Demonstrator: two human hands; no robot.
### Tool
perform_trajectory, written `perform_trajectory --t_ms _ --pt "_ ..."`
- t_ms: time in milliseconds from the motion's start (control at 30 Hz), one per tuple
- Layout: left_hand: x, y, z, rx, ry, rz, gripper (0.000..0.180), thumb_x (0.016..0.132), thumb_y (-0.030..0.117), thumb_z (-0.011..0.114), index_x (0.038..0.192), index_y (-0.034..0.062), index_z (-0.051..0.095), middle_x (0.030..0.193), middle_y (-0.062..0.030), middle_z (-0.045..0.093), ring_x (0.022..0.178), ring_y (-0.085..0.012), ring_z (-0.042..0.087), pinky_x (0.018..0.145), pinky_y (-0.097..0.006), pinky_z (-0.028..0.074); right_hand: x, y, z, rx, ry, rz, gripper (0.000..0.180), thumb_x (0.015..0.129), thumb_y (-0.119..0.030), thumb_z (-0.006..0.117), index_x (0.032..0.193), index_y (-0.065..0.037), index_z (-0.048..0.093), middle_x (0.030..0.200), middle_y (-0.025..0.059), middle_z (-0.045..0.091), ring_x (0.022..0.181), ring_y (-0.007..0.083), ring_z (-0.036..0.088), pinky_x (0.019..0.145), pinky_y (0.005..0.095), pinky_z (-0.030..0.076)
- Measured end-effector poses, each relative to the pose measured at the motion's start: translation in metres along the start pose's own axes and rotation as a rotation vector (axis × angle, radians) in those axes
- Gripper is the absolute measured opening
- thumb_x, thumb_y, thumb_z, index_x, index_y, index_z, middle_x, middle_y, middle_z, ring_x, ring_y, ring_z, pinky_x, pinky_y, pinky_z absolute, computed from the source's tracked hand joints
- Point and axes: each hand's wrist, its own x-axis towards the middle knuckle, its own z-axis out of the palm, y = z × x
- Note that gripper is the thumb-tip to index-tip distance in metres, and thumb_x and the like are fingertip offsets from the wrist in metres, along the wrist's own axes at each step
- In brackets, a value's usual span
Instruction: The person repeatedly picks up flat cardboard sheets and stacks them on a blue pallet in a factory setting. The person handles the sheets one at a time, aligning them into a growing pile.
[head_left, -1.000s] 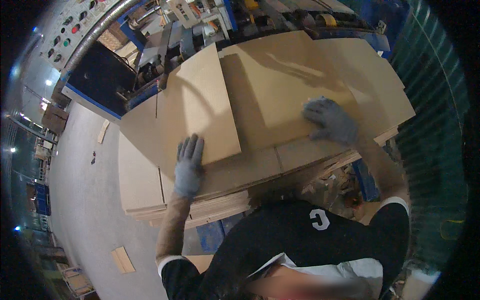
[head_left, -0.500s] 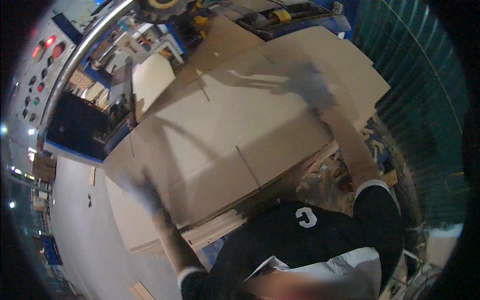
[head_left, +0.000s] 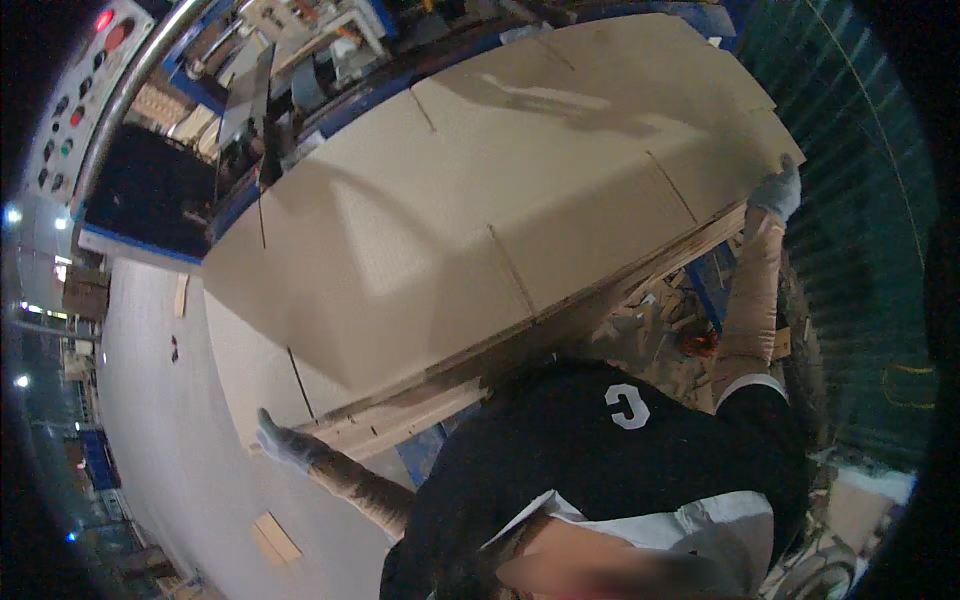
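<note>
A large brown cardboard sheet (head_left: 420,230) with several short slots spreads across the middle, on top of a stack of similar sheets (head_left: 400,425). My left hand (head_left: 285,445), in a grey glove, grips the sheet at its near left corner, thumb up against the edge and fingers hidden beneath. Far to the right, my right hand (head_left: 778,190), gloved too, holds the sheet's right end with its thumb on top. The sheet's far edge lies against the blue machine (head_left: 365,105).
A control panel (head_left: 75,125) with coloured buttons stands at the upper left behind a curved metal rail (head_left: 125,100). Green corrugated sheeting (head_left: 860,190) closes the right side. Cardboard scraps (head_left: 660,330) lie below the stack, and a small cardboard piece (head_left: 275,538) is on the grey floor.
Both hands, blurred over the sheet before, have moved out to its near left corner and right end and now hold it. The pale and brown pieces by the machine no longer show.
</note>
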Motion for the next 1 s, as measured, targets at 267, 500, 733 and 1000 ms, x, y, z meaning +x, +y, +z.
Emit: perform_trajectory --t_ms 267,500,733,1000 --pt "0.043 -0.002 -0.027 -0.494 0.085 -0.006 0.052 0.086 0.025 0.062 0.124 -0.0083 0.052 0.122 -0.0172 0.054 0.112 -0.0257 0.049 0.1 -0.039 0.036 0.043 -0.095 0.005 -0.228 -0.45 -0.23 0.038 0.084 -0.003 0.061 0.122 -0.002 0.056 0.112 0.0072 0.064 0.097 0.0193 0.061 0.083 0.0316 0.049" --pt "0.09 -0.021 -0.036 0.373 -0.274 0.765 0.039 0.085 0.01 0.063 0.122 0.0006 0.056 0.105 -0.0074 0.06 0.09 -0.0159 0.054 0.081 -0.027 0.045 -0.072 -0.244 0.005 0.064 -0.265 -0.103 0.039 0.088 -0.01 0.056 0.125 0.001 0.051 0.122 0.0096 0.058 0.109 0.0216 0.056 0.093 0.0336 0.043" --pt "-0.081 0.035 -0.026 -0.246 -0.664 0.357 0.044 0.081 -0.006 0.052 0.124 0.0 0.054 0.126 -0.0151 0.054 0.116 -0.0274 0.052 0.094 -0.039 0.047 -0.23 -0.241 -0.004 -0.149 -1.306 -1.232 0.034 0.074 -0.023 0.069 0.105 -0.01 0.064 0.117 0.0103 0.06 0.11 0.0298 0.056 0.089 0.0456 0.048" --pt "-0.123 0.051 0.034 0.744 -1.073 1.354 0.044 0.081 0.006 0.051 0.124 0.0097 0.055 0.133 -0.0172 0.05 0.123 -0.0378 0.045 0.107 -0.051 0.03 -0.249 -0.187 0.046 -0.315 -1.454 -1.077 0.042 0.073 -0.025 0.07 0.111 -0.012 0.061 0.121 0.0088 0.057 0.115 0.0305 0.052 0.092 0.0447 0.045"
